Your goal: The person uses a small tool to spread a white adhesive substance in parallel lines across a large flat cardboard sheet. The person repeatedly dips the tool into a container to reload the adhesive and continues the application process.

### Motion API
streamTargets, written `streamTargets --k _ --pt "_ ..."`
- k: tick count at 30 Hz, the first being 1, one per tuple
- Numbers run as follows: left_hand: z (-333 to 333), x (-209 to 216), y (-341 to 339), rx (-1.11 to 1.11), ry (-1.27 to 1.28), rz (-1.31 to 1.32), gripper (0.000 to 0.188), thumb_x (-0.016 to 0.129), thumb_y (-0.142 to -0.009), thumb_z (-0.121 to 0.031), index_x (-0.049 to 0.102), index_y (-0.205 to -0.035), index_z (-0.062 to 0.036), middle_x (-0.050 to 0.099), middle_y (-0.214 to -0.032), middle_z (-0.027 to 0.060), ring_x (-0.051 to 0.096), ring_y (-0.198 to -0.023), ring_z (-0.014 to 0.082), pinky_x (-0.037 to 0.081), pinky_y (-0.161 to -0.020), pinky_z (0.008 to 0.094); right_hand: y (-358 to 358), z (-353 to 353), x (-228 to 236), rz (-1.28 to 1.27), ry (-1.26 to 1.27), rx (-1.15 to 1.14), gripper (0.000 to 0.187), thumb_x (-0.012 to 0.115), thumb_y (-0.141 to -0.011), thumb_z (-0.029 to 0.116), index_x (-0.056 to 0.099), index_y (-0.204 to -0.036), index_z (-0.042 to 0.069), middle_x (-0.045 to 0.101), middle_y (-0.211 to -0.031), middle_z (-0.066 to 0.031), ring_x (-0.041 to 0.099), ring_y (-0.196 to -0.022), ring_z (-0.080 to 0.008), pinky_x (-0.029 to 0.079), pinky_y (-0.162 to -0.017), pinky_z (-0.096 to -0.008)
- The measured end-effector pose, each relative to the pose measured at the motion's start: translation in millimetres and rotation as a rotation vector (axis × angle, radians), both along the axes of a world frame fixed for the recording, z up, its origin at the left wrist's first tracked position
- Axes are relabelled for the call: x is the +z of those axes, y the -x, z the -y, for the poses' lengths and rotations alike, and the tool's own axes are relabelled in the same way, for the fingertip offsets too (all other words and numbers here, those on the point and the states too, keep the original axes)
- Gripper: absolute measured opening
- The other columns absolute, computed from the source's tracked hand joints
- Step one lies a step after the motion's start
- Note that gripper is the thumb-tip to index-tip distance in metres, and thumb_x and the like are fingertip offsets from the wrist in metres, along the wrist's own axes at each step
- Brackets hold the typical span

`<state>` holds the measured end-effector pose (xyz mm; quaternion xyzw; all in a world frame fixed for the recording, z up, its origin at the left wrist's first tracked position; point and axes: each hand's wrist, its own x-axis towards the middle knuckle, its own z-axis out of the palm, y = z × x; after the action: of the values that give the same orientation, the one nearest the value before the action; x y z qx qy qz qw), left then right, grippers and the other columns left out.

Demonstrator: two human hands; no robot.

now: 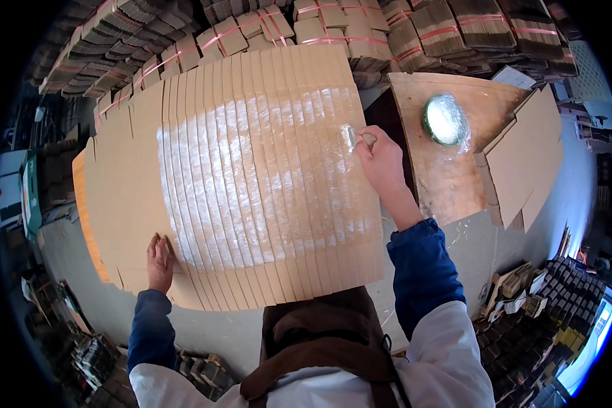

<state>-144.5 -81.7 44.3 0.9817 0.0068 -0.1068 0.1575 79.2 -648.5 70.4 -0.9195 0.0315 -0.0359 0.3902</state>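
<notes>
Fanned out before me lies a row of overlapping brown cardboard sheets (251, 282), their edges stepped like shingles. A wide band of wet, shiny whitish coating (214, 183) runs across the middle of them. My right hand (381, 156) grips a brush (349, 138) by its short handle; the white-coated bristles touch the sheets near the right end of the fan. At the lower left edge of the sheets, my left hand (160, 262) rests with its fingers stretched out on the cardboard.
Right of the fan, a wooden board (428, 197) carries a round green-rimmed tub (445, 120) with plastic film and white contents. Cut cardboard pieces (523, 160) lie at its right edge. Strapped cardboard bundles (367, 30) are stacked along the back; more stacks (544, 319) stand lower right.
</notes>
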Motion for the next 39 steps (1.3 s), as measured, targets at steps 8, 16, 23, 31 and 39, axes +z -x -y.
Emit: streamTargets --k 8,16,23,31,39 --pt "-25.0 -0.7 -72.4 0.061 -0.144 -0.070 0.019 0.056 -0.094 -0.013 0.060 -0.112 -0.0072 0.061 -0.112 0.0134 0.058 -0.104 0.0336 0.042 -0.094 0.0453 -10.7 -5.8 -4.2 0.000 -0.136 -0.075 0.014 0.069 -0.088 0.016 0.067 -0.096 0.005 0.064 -0.069 -0.0160 0.065 -0.062 -0.0289 0.051 -0.060 -0.0362" --pt "-39.7 -73.8 -105.8 0.237 -0.155 0.403 0.033 0.049 -0.100 -0.014 0.055 -0.131 -0.0046 0.053 -0.135 0.0172 0.048 -0.124 0.0366 0.037 -0.106 0.0446 -0.4 100.6 106.3 0.193 -0.149 -0.232 0.015 0.063 -0.095 0.010 0.066 -0.107 0.002 0.068 -0.079 -0.0030 0.052 -0.065 -0.0027 0.042 -0.059 -0.0204" --pt "-37.2 -90.5 -104.3 0.261 -0.137 0.462 0.034 0.043 -0.104 -0.020 0.055 -0.132 -0.0036 0.052 -0.137 0.0171 0.046 -0.129 0.0346 0.035 -0.108 0.0438 -11.9 165.2 115.9 0.002 0.228 -0.177 0.015 0.064 -0.094 0.012 0.066 -0.107 0.004 0.058 -0.066 -0.0051 0.051 -0.060 -0.0079 0.043 -0.058 -0.0249" --pt "-41.4 -93.4 -104.6 0.252 -0.172 0.455 0.034 0.043 -0.104 -0.019 0.055 -0.132 -0.0037 0.052 -0.138 0.0172 0.046 -0.129 0.0347 0.035 -0.109 0.0434 -44.7 172.2 47.8 -0.076 0.330 -0.106 0.016 0.066 -0.088 0.010 0.069 -0.103 0.004 0.058 -0.065 -0.0173 0.058 -0.058 -0.0285 0.049 -0.062 -0.0370" --pt "-40.9 -94.6 -105.2 0.269 -0.149 0.457 0.033 0.044 -0.104 -0.017 0.055 -0.132 -0.0033 0.052 -0.138 0.0170 0.046 -0.128 0.0350 0.035 -0.109 0.0436 -33.9 217.0 44.5 -0.007 -0.066 -0.166 0.017 0.067 -0.092 0.014 0.069 -0.101 0.000 0.066 -0.077 -0.0054 0.062 -0.074 -0.0119 0.048 -0.070 -0.0281"
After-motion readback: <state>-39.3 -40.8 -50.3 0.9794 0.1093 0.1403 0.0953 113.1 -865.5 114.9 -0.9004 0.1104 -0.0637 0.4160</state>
